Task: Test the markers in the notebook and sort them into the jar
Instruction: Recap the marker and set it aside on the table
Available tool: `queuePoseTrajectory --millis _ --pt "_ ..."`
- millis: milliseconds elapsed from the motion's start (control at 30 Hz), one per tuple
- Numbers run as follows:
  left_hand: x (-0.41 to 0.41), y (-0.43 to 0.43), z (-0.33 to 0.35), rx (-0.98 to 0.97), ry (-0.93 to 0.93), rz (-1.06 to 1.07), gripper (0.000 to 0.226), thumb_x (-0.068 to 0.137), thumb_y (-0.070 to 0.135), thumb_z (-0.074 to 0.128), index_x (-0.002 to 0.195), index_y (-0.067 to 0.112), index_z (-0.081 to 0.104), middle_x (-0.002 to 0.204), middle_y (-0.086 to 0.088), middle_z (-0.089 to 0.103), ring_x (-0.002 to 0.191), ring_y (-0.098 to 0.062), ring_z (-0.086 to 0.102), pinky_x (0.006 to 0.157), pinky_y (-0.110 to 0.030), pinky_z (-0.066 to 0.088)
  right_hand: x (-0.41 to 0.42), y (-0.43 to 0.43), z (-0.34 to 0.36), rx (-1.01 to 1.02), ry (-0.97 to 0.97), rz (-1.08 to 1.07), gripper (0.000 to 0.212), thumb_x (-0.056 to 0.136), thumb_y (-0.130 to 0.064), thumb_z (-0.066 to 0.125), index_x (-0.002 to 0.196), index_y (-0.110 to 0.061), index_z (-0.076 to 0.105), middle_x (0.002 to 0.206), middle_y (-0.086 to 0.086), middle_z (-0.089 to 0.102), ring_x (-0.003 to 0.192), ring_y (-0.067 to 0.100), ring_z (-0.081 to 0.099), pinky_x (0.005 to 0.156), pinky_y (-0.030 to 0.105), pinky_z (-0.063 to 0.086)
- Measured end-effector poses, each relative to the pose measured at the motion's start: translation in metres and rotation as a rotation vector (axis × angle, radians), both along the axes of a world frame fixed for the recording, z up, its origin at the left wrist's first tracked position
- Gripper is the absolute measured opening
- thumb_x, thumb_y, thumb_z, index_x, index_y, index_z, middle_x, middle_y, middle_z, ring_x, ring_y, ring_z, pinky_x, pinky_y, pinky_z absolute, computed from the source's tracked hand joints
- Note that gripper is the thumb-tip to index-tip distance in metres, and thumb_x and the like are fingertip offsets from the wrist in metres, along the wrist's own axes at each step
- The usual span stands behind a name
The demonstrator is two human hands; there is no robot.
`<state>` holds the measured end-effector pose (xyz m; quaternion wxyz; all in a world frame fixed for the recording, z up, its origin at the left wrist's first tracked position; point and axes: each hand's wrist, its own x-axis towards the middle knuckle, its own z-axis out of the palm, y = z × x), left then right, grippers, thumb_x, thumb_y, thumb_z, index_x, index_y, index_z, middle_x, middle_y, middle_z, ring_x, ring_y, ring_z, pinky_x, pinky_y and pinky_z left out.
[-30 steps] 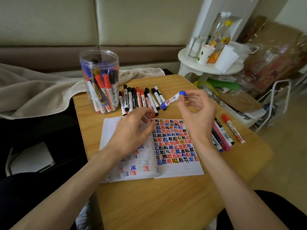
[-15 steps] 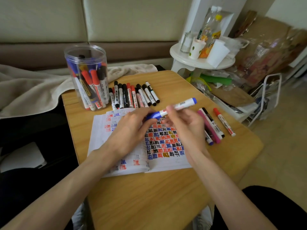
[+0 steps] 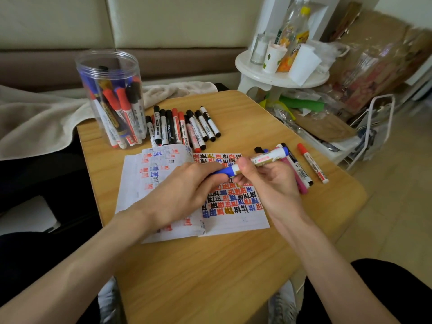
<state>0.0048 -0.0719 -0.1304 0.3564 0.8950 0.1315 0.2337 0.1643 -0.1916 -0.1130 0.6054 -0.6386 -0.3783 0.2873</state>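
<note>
- Fingers (image 3: 201,181) of the left hand (image 3: 184,195) curl round the blue cap end of a blue marker (image 3: 266,157), hiding most of the cap.
- Thumb and fingers of the right hand (image 3: 273,185) pinch the white barrel of the same marker just beside the cap.
- Whether the cap is fully seated on the barrel cannot be told.
- Held above the notebook (image 3: 245,220), the marker tilts so that its blue tail end points to 2 o'clock.
- The notebook lies open at the middle of the worktop (image 3: 210,265), its right page packed with red, blue and black test marks and its left page only thinly marked.
- At 10 o'clock on the worktop stands the clear jar (image 3: 107,58), upright, with red, blue and black markers standing inside.
- At 12 o'clock from the notebook a row of markers (image 3: 182,127) lies side by side, touching the jar's base on its left.
- At 3 o'clock a loose cluster of markers (image 3: 301,174) lies behind the right hand, with a red marker (image 3: 313,163) just apart from it.
</note>
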Motion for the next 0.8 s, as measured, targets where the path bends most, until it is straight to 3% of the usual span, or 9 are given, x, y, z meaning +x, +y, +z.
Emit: queuePoseTrajectory --millis 167,200,300,367,467,600,667,800 --pt "-0.006 0.0 0.006 -0.234 0.038 -0.11 0.03 0.106 0.035 0.046 0.098 0.017 0.068 0.082 -0.012 0.064 0.074 -0.035 0.059 0.069 -0.052 0.049 0.0 -0.006 -0.001 0.064 0.018 0.08 0.015 0.091 -0.024 0.072 0.091 -0.009 0.076 0.078 0.007 0.075 0.074 0.017 0.072 0.074 0.024 0.057" --pt "-0.007 0.001 0.006 -0.264 0.043 -0.131 0.029 0.106 0.035 0.046 0.099 0.018 0.069 0.082 -0.01 0.065 0.074 -0.033 0.06 0.069 -0.049 0.051 -0.001 -0.007 -0.001 0.07 0.029 0.093 0.016 0.09 -0.025 0.072 0.093 -0.009 0.076 0.079 0.007 0.076 0.075 0.017 0.072 0.075 0.024 0.058" --pt "-0.012 0.003 0.008 -0.335 0.058 -0.179 0.027 0.107 0.027 0.047 0.095 0.019 0.07 0.071 0.004 0.056 0.06 -0.006 0.049 0.058 -0.018 0.041 -0.002 -0.008 -0.003 0.075 0.046 0.126 0.017 0.086 -0.027 0.074 0.096 -0.013 0.077 0.083 0.008 0.077 0.077 0.018 0.073 0.077 0.025 0.058" --pt "-0.014 0.004 0.01 -0.4 0.075 -0.206 0.028 0.106 0.024 0.046 0.093 0.017 0.07 0.068 0.006 0.051 0.055 -0.003 0.043 0.056 -0.013 0.036 -0.002 -0.008 -0.003 0.081 0.04 0.155 0.017 0.086 -0.024 0.073 0.098 -0.011 0.076 0.085 0.007 0.077 0.078 0.018 0.073 0.079 0.025 0.058" --pt "-0.017 0.005 0.012 -0.452 0.084 -0.265 0.031 0.107 0.029 0.044 0.088 0.029 0.069 0.068 0.002 0.048 0.055 -0.009 0.038 0.054 -0.017 0.033 -0.001 -0.008 -0.004 0.094 0.032 0.188 0.019 0.085 -0.021 0.073 0.099 -0.008 0.074 0.086 0.005 0.077 0.079 0.016 0.072 0.079 0.025 0.058" --pt "-0.019 0.01 0.01 -0.51 0.139 -0.335 0.033 0.109 0.025 0.041 0.092 0.023 0.068 0.07 0.0 0.046 0.062 -0.015 0.039 0.061 -0.026 0.033 0.0 -0.009 -0.003 0.08 -0.035 0.244 0.018 0.089 -0.016 0.07 0.102 -0.004 0.072 0.089 0.004 0.077 0.081 0.015 0.072 0.078 0.024 0.057" --pt "-0.016 0.011 0.008 -0.51 0.151 -0.327 0.034 0.11 0.024 0.041 0.089 0.029 0.068 0.072 -0.001 0.047 0.066 -0.018 0.041 0.066 -0.032 0.036 0.001 -0.009 -0.004 0.054 -0.078 0.259 0.017 0.093 -0.016 0.069 0.106 -0.005 0.072 0.091 0.007 0.077 0.082 0.018 0.072 0.079 0.026 0.058" --pt "-0.01 0.012 -0.001 -0.219 0.116 -0.079 0.027 0.106 0.033 0.049 0.092 0.017 0.067 0.071 0.006 0.058 0.062 -0.008 0.049 0.06 -0.024 0.04 -0.01 -0.006 -0.014 0.034 0.048 0.072 0.026 0.094 -0.027 0.07 0.111 -0.008 0.074 0.088 0.009 0.075 0.081 0.02 0.069 0.077 0.029 0.057"
